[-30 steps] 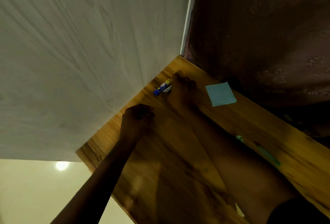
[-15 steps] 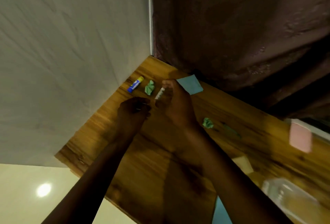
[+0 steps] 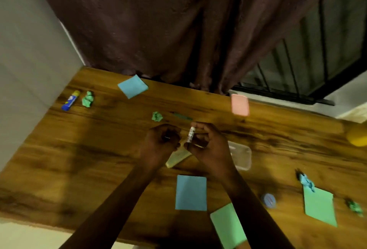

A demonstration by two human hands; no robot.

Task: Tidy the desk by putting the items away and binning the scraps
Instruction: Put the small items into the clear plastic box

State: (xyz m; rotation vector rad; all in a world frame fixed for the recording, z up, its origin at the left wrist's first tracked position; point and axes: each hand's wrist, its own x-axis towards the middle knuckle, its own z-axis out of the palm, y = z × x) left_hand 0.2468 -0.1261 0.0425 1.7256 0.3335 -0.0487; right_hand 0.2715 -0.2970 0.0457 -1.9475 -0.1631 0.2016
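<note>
My right hand (image 3: 208, 145) pinches a small white printed stick (image 3: 191, 134) upright above the wooden desk (image 3: 79, 149). My left hand (image 3: 161, 141) hovers just left of it in a fist, with a thin pale sliver showing inside. Green crumpled scraps (image 3: 88, 99) (image 3: 156, 116) (image 3: 355, 207) and a blue crumpled scrap (image 3: 306, 181) lie on the desk. A blue and yellow glue stick (image 3: 70, 101) lies by the left wall. Sticky notes lie about: blue (image 3: 132, 86) (image 3: 191, 192), green (image 3: 228, 225) (image 3: 319, 206), pink (image 3: 239, 104), pale yellow (image 3: 176, 157).
A clear plastic container (image 3: 241, 155) sits behind my right hand. A green pen-like thing (image 3: 181, 116) lies at the back. A blue round item (image 3: 268, 200) and a yellow object (image 3: 357, 136) are to the right. A dark curtain (image 3: 158, 30) hangs behind the desk.
My view swung right, from the desk's left corner to its middle. My right hand lifted the white stick from beside the glue stick and carried it here; my left fist came along.
</note>
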